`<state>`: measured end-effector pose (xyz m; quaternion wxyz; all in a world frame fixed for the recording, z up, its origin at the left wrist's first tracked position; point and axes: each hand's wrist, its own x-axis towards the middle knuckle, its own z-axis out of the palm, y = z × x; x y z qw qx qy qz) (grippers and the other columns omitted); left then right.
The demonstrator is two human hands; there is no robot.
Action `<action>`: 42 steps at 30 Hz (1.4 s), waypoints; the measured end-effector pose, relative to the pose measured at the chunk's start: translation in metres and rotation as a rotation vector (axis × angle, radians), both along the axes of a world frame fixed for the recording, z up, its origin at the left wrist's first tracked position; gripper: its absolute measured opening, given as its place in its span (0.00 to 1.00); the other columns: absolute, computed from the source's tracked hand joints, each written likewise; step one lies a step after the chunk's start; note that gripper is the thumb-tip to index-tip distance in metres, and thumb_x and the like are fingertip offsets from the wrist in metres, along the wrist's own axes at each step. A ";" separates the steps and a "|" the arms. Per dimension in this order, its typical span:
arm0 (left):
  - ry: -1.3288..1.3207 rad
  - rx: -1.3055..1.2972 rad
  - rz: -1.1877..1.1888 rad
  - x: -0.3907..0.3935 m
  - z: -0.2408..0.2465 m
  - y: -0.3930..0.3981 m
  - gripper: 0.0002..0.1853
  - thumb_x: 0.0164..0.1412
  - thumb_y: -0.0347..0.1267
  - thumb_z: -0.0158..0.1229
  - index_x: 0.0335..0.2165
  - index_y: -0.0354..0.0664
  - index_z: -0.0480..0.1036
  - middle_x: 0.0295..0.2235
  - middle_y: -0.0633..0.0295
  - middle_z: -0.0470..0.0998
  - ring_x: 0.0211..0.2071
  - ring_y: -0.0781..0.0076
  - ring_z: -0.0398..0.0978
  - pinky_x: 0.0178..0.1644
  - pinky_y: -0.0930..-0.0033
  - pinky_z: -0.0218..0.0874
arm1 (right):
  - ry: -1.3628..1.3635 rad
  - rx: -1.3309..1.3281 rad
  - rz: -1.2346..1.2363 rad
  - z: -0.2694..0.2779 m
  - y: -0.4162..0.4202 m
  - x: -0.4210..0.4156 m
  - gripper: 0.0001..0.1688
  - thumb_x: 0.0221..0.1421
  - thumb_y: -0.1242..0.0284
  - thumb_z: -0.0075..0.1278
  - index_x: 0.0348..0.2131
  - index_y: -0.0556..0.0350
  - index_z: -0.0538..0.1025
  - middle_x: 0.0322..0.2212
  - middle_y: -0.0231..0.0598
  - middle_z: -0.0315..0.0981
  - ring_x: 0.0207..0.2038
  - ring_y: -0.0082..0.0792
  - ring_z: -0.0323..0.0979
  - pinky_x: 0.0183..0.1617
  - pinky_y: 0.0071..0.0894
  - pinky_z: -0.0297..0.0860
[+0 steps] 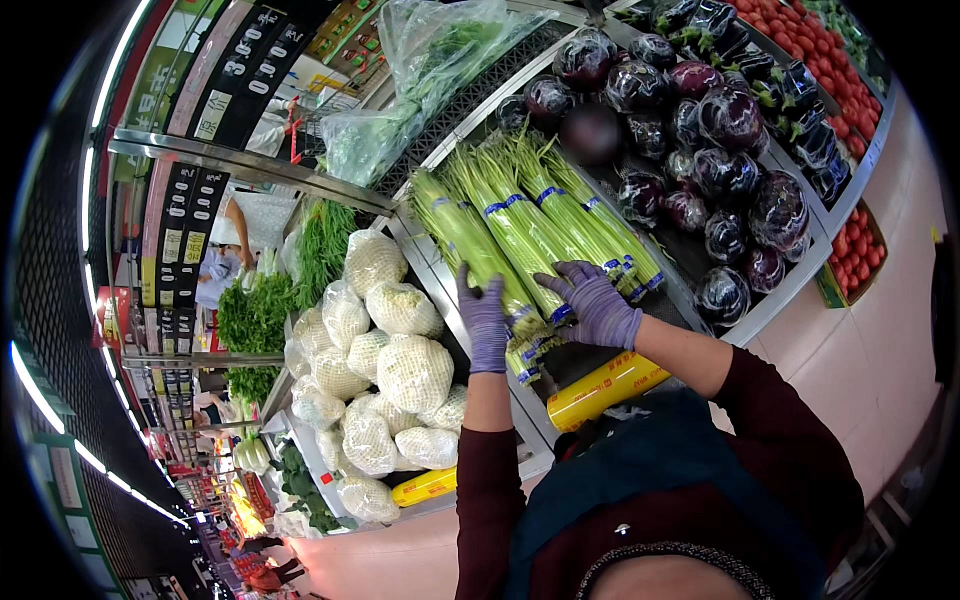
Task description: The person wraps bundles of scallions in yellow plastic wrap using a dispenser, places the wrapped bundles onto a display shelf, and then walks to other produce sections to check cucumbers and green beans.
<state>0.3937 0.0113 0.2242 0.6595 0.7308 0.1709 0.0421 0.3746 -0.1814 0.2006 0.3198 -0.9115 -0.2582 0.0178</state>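
My left hand (pixel 482 322), in a purple striped glove, lies along the left side of a film-wrapped bundle of green stalks (pixel 469 244), near its lower end. My right hand (pixel 600 306), gloved the same way, rests with spread fingers over the lower ends of the neighbouring bundles (pixel 536 232). Blue tape binds these long green stalks, which lie side by side, slanting across the display bin. Shorter bundled ends (pixel 527 360) show beneath, between my hands. Close below my right hand is a yellow roll of cling wrap (pixel 604 390) at the bin's front edge.
Film-wrapped round purple eggplants (pixel 724 176) fill the bin to the right, with tomatoes (pixel 799 45) beyond. Left of a metal divider (pixel 435 281) are net-wrapped white vegetables (pixel 412 371), apparently cauliflowers. A metal post (pixel 255 169) juts in by price boards. Another yellow roll (pixel 425 487) lies at the front.
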 end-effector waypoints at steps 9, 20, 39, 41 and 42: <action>-0.154 0.544 -0.197 -0.007 -0.029 0.006 0.38 0.56 0.43 0.55 0.60 0.48 0.47 0.56 0.47 0.52 0.57 0.56 0.53 0.58 0.60 0.48 | 0.182 0.593 -0.016 -0.028 -0.024 0.002 0.40 0.42 0.59 0.58 0.54 0.47 0.62 0.52 0.48 0.57 0.55 0.49 0.55 0.59 0.42 0.53; 0.351 0.006 0.444 -0.103 -0.152 0.110 0.35 0.55 0.55 0.47 0.57 0.55 0.53 0.52 0.62 0.61 0.50 0.64 0.60 0.49 0.56 0.55 | 0.316 0.443 -0.603 -0.163 -0.090 -0.018 0.25 0.45 0.72 0.52 0.46 0.55 0.69 0.44 0.51 0.65 0.47 0.46 0.64 0.51 0.36 0.62; 0.553 0.291 0.348 -0.337 -0.242 0.075 0.27 0.54 0.39 0.56 0.50 0.40 0.63 0.45 0.49 0.71 0.46 0.56 0.70 0.49 0.64 0.61 | 0.424 -0.029 -0.529 -0.239 -0.077 -0.114 0.27 0.58 0.63 0.42 0.51 0.63 0.63 0.49 0.54 0.62 0.51 0.51 0.61 0.56 0.36 0.56; 0.596 0.186 0.382 -0.355 -0.233 0.067 0.27 0.55 0.40 0.55 0.51 0.40 0.62 0.45 0.48 0.71 0.47 0.56 0.70 0.50 0.64 0.61 | 0.473 -0.028 -0.485 -0.235 -0.079 -0.110 0.27 0.59 0.62 0.40 0.51 0.64 0.63 0.49 0.54 0.62 0.52 0.51 0.60 0.56 0.36 0.55; 0.603 0.180 0.397 -0.353 -0.216 0.062 0.27 0.55 0.40 0.55 0.51 0.39 0.62 0.45 0.48 0.71 0.47 0.56 0.70 0.50 0.65 0.60 | 0.468 -0.098 -0.488 -0.237 -0.087 -0.111 0.27 0.59 0.61 0.40 0.51 0.63 0.63 0.50 0.54 0.62 0.52 0.51 0.60 0.56 0.36 0.55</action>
